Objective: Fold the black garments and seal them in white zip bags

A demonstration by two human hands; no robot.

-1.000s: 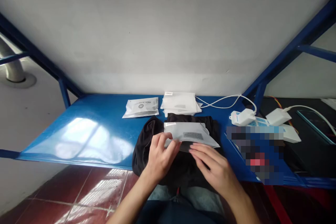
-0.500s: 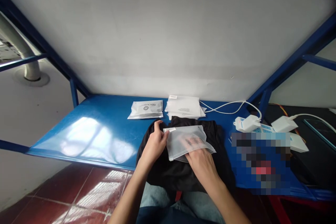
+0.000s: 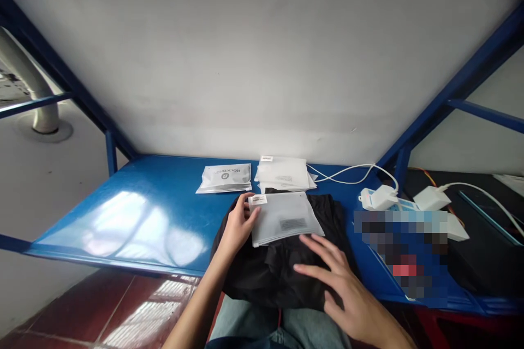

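A translucent zip bag [image 3: 282,215] with a white label at its upper left corner lies on folded black cloth [image 3: 274,275] at the front of the blue table. My left hand [image 3: 239,223] holds the bag's left edge, with the thumb on top and the fingers at its far side. To the lower right of the bag, my right hand [image 3: 338,275] is held over the cloth with its fingers spread and nothing in it.
At the table's back are a packed white pouch [image 3: 226,179] and a stack of white bags [image 3: 283,173]. A power strip [image 3: 403,204] with white chargers and cables lies at the right, by a blurred-out patch.
My right hand has come out of the bag and moved toward me, fingers spread. The bag now lies flatter, still at my left hand. The whole view has shifted slightly.
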